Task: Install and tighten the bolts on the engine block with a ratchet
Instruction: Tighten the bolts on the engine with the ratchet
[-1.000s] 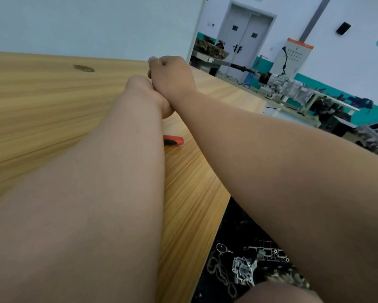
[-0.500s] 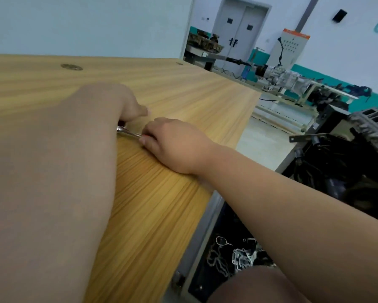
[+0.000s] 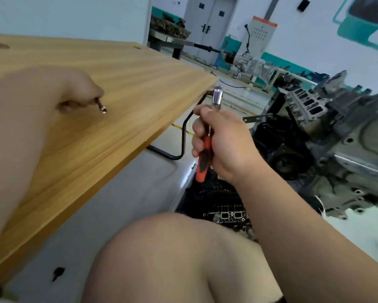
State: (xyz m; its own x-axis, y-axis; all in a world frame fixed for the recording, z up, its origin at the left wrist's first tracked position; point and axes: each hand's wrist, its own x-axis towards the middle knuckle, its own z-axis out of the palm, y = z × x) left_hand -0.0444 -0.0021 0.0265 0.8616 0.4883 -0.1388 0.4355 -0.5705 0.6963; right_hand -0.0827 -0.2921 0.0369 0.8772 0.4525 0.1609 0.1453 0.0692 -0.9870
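Gripping ratchet (image 3: 202, 165) in right hand (image 3: 226, 145) | bolt (image 3: 102, 106) pinched by left hand (image 3: 74, 90)

Over the table (image 3: 129, 84) at left, left hand (image 3: 74, 92) pinching a metal piece (image 3: 101, 107); just right of the table edge, right hand (image 3: 225, 145) round the ratchet (image 3: 205, 154); engine block (image 3: 341, 132) farther right.

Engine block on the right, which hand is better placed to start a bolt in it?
Left. The left hand pinches the small silver bolt over the light wooden table, while the right hand, though nearer the grey metal engine block, is full with the red-and-black-handled ratchet.
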